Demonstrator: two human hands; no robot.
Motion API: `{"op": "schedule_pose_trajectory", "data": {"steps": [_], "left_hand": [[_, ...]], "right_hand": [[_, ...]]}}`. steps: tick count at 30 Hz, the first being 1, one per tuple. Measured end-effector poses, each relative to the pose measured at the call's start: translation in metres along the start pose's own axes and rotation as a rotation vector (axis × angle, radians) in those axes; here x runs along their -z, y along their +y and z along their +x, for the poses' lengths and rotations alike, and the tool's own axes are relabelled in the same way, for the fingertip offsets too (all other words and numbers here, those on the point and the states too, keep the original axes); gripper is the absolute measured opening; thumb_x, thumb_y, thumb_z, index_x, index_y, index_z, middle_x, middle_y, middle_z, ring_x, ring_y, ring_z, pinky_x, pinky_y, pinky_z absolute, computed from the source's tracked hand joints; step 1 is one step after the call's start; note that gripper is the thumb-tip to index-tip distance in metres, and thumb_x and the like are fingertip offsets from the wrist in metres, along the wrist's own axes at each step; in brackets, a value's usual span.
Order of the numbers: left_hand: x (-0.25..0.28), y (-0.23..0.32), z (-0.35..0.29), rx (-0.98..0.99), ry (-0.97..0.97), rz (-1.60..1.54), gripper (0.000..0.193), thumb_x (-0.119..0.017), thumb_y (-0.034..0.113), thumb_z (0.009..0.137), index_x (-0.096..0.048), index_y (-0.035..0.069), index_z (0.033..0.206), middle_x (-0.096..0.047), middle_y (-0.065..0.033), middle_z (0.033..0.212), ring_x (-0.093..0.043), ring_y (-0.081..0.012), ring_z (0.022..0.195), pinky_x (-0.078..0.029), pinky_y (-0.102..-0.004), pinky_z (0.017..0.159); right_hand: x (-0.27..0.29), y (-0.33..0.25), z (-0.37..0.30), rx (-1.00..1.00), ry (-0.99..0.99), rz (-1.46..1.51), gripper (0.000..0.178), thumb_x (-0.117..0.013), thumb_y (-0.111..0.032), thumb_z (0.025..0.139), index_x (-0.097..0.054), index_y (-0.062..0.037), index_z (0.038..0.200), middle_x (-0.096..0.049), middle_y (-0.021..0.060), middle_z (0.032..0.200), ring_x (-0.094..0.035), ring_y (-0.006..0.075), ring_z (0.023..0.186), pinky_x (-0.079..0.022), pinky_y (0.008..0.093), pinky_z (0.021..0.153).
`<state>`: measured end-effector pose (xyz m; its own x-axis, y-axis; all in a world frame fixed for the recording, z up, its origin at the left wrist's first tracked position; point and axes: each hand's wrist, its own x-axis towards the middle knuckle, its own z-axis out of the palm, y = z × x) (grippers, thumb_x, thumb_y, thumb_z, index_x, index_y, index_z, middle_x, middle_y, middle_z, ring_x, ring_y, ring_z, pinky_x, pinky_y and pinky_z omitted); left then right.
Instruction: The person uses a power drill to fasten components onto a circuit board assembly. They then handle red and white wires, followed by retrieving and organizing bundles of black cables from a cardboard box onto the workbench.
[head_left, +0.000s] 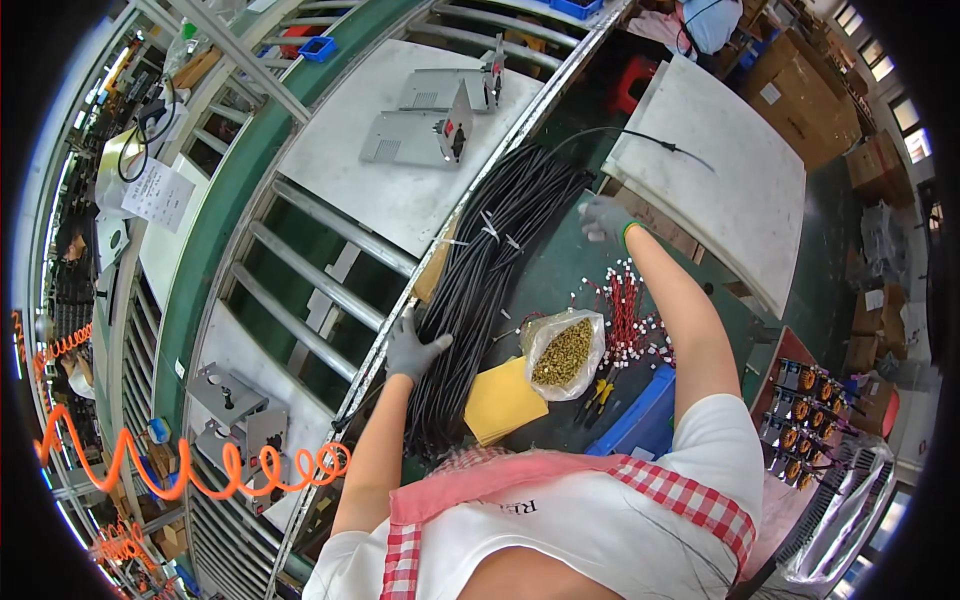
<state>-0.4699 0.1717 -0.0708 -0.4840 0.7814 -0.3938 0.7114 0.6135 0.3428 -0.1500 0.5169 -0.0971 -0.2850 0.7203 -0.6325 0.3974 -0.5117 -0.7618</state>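
Observation:
A long bundle of black cables (478,270), tied with white ties, lies along the conveyor's right edge. My left hand (408,350), in a grey glove, rests on the bundle's left side with thumb and fingers apart. At the bundle's far right, my right hand (606,219), also gloved in grey, hovers by the green worktop with loosely bent fingers; I see nothing held in it. One cable end (640,134) arches from the bundle onto a white board (715,170). Nearer to me stand an open plastic bag of small brass-coloured parts (562,357) and a yellow paper stack (503,400).
Red wires with white connectors (625,315) are scattered right of the bag. Pliers with yellow handles (598,397) lie beside a blue bin (640,415). Grey metal housings (415,137) sit on a conveyor board to the left. An orange coiled hose (190,475) hangs at lower left.

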Motion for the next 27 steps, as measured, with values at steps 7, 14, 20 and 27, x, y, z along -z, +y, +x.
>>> {"op": "schedule_pose_trajectory", "data": {"steps": [7,14,20,27], "left_hand": [[-0.051,-0.006,-0.012,-0.203,0.393,0.009,0.079,-0.06,0.057,0.079,-0.042,0.003,0.134,-0.055,-0.0185,0.115,-0.05,-0.0371,0.107,-0.038,-0.0472,0.092],[-0.041,0.007,-0.017,-0.138,0.382,0.043,0.071,-0.058,0.056,0.08,-0.046,0.006,0.129,-0.055,-0.0176,0.11,-0.051,-0.0355,0.104,-0.039,-0.0467,0.088],[-0.034,-0.004,-0.04,-0.036,0.405,0.003,0.067,-0.061,0.054,0.078,-0.049,0.008,0.124,-0.055,-0.0147,0.108,-0.051,-0.0333,0.101,-0.038,-0.0456,0.089],[-0.019,-0.007,-0.045,-0.063,0.336,-0.045,0.064,-0.059,0.053,0.079,-0.052,0.003,0.118,-0.055,-0.0185,0.106,-0.053,-0.034,0.099,-0.04,-0.0435,0.086]], "right_hand": [[0.076,0.03,0.134,0.35,0.265,-0.379,0.048,-0.065,-0.024,0.084,-0.05,-0.0055,0.126,-0.062,0.0087,0.099,-0.06,0.0182,0.073,-0.05,0.0303,0.058],[0.029,-0.056,0.165,0.59,0.638,-0.364,0.078,-0.062,-0.046,0.082,-0.028,-0.0146,0.145,-0.049,0.025,0.129,-0.048,0.0363,0.12,-0.039,0.0429,0.098],[-0.031,-0.159,0.127,0.785,0.666,-1.254,0.083,-0.059,-0.053,0.083,-0.028,-0.0053,0.144,-0.036,0.021,0.144,-0.033,0.036,0.134,-0.029,0.0408,0.109],[-0.003,-0.087,0.174,0.508,0.118,-1.533,0.046,-0.054,-0.031,0.084,-0.053,-0.0035,0.121,-0.055,0.0257,0.121,-0.054,0.0414,0.111,-0.044,0.0467,0.094]]}}
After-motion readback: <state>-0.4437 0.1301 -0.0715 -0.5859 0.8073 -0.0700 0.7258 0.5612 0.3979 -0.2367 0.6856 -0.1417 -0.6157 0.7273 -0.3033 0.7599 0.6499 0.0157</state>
